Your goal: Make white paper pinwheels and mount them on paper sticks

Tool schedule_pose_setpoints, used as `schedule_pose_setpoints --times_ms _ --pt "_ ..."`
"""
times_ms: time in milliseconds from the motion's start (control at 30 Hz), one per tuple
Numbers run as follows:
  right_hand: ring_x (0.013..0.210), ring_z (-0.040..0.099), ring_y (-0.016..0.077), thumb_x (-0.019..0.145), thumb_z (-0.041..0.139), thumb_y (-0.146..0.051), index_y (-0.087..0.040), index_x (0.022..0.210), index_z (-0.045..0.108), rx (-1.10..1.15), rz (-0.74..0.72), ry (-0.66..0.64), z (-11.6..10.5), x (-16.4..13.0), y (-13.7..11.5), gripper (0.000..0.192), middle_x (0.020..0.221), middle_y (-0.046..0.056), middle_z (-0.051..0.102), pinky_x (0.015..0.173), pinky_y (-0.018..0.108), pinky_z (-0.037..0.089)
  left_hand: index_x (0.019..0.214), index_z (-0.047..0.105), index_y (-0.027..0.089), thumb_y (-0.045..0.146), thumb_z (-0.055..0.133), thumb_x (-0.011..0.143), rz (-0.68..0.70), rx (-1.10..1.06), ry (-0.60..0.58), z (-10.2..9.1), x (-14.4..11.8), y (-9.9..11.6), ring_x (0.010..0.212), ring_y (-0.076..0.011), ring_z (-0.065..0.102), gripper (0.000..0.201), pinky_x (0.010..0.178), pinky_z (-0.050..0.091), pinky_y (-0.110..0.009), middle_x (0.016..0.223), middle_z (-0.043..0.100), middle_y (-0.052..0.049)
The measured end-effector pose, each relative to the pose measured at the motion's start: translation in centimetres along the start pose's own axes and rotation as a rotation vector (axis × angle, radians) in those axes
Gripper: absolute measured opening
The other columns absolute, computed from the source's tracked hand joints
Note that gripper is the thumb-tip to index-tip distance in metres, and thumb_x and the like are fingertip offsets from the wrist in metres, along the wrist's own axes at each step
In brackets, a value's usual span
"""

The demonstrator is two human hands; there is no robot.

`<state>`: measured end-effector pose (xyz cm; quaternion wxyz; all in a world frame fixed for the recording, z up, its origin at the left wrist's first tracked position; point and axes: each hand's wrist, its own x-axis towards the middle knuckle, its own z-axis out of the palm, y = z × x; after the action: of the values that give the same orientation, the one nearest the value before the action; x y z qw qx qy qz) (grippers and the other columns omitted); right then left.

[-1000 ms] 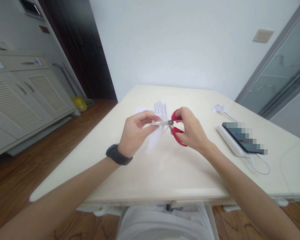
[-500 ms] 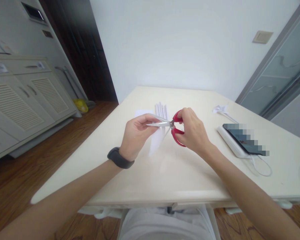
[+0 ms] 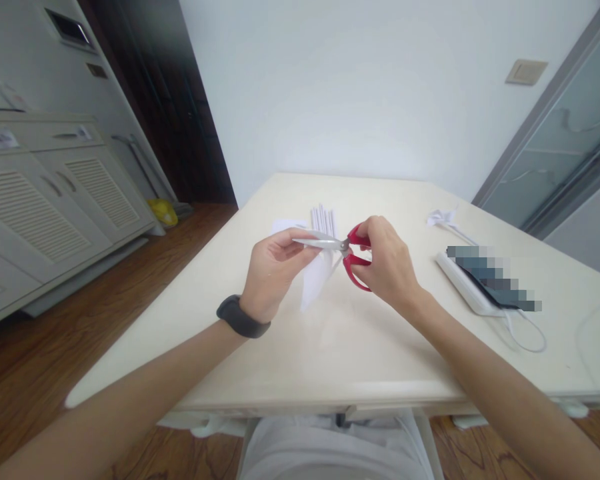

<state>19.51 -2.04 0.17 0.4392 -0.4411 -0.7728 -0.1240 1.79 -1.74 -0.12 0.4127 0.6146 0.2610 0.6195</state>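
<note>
Red-handled scissors (image 3: 359,272) are in my right hand (image 3: 391,263), fingers through the loops, the blades pointing left and slightly parted. My left hand (image 3: 275,267), with a dark band on the wrist, pinches a sheet of white paper (image 3: 315,280) that hangs down below the blades. A narrow strip of the paper slants off near the scissors' pivot. The blades lie across the left fingertips, and the upper part of the paper is hidden by them. Behind the hands, several thin white paper rolls (image 3: 323,219) lie side by side on the table.
More white paper (image 3: 286,225) lies on the pale table (image 3: 260,333) behind my left hand. To the right are a white box-like object (image 3: 463,287) with a dark device on it, a white cable (image 3: 533,348), and a crumpled white paper piece (image 3: 441,217) with a stem.
The scissor blades have closed partway, the gap between them narrowing. Both hands stay in nearly the same place, with the paper still in the left.
</note>
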Motion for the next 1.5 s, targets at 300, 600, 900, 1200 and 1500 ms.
schedule_pose_setpoints --times_ms 300,600,900,1200,1500 --pt "0.076 0.049 0.0180 0.061 0.052 -0.008 -0.022 0.084 0.037 0.141 0.014 -0.047 -0.08 0.01 -0.02 0.031 0.086 0.004 0.051 0.063 0.031 0.044 0.075 0.067 0.018 0.010 0.065 0.068 0.048 0.038 0.018 -0.06 -0.02 0.33 0.076 -0.0131 0.061 0.010 0.070 0.048 -0.023 0.080 0.066 0.000" --pt "0.075 0.048 0.0188 0.065 0.051 -0.008 -0.021 0.083 0.037 0.074 -0.035 0.008 0.12 -0.02 -0.14 0.027 0.083 0.004 0.049 0.061 0.031 0.043 0.074 0.066 0.018 0.013 0.065 0.068 -0.014 0.025 0.017 -0.07 -0.14 0.05 0.077 -0.0151 0.063 0.008 0.071 0.049 -0.025 0.081 0.067 -0.001" --pt "0.074 0.049 0.0188 0.067 0.049 -0.010 -0.021 0.084 0.039 -0.001 -0.038 0.024 0.17 -0.07 -0.25 0.023 0.082 0.005 0.050 0.058 0.030 0.042 0.075 0.065 0.018 0.018 0.067 0.068 -0.048 0.036 0.053 -0.14 -0.26 -0.02 0.076 -0.0172 0.063 0.008 0.068 0.050 -0.027 0.083 0.068 -0.003" --pt "0.073 0.049 0.0184 0.066 0.051 -0.009 -0.021 0.083 0.037 0.026 0.010 0.000 0.20 -0.11 -0.47 0.025 0.085 0.005 0.052 0.058 0.030 0.043 0.074 0.065 0.018 0.016 0.065 0.070 0.035 0.067 0.076 0.13 -0.25 0.36 0.079 -0.0158 0.062 0.004 0.072 0.048 -0.026 0.081 0.066 -0.002" --pt "0.079 0.051 0.0205 0.067 0.052 -0.011 -0.022 0.086 0.039 0.101 0.063 0.022 0.63 -0.36 -0.83 0.026 0.088 0.006 0.053 0.061 0.033 0.046 0.077 0.066 0.020 0.020 0.065 0.072 -0.039 -0.034 0.057 0.44 -0.35 0.38 0.079 -0.0163 0.064 0.005 0.069 0.050 -0.026 0.084 0.068 -0.002"
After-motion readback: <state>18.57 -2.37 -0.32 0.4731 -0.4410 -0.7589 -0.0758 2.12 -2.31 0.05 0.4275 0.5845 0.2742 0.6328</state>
